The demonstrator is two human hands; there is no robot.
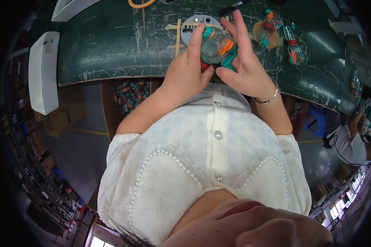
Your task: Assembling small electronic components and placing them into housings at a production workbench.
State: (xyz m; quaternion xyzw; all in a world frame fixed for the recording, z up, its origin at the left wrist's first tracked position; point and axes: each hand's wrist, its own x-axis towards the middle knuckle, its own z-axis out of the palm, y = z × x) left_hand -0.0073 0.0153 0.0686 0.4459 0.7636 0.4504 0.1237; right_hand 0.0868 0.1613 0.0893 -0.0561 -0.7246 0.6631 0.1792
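A clear plastic device [215,48] with orange inner parts and teal end pieces is between my hands, above the near edge of the bench. Its kind I cannot make out. My left hand [186,69] grips it from the left, index finger along its side and thumb below, beside a coil of red wire [204,65]. On the other side my right hand [249,68] has its fingers stretched out and apart, its thumb near a teal piece [229,59]. Behind the device, a round grey fixture [189,38] is partly covered.
Similar clear devices [294,53] lie to the right, one on a round tan disc [261,31]. Tape strips [178,37] mark the green bench [119,49]. A white tray [44,74] stands at the left edge. Under the bench, a box holds several more [132,94]. Another person [350,144] sits at right.
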